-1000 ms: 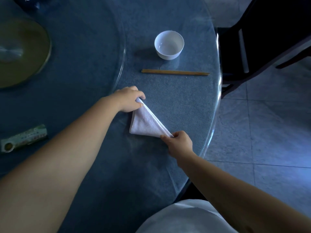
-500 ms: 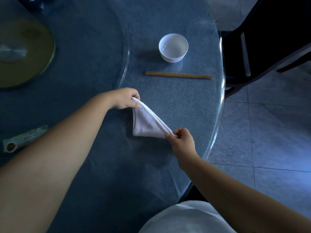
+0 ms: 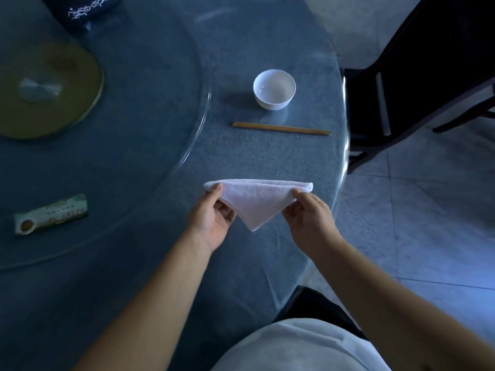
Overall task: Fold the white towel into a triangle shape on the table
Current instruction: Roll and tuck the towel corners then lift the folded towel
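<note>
White towel (image 3: pixel 257 202), already triangular, hangs point-down above the table (image 3: pixel 267 162); left hand (image 3: pixel 214 214) and right hand (image 3: pixel 308 214) pinch opposite corners (keeping the fold edge taut).

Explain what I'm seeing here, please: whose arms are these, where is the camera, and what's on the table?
There is no machine here. A person wears one wide-angle camera on the head, looking forward and down, so the two bare arms coming up from the bottom are the wearer's own.

The left hand and right hand each pinch one end of a white towel, already folded to a triangle with its long edge away from the person and its point hanging toward them. It seems lifted slightly off the surface, though that is hard to judge.

The round table has a blue cloth under glass. On it lie a white bowl, a pair of chopsticks just in front of it, a small green packet on the left, and a yellowish disc farther left. A dark chair stands on the right.
</note>
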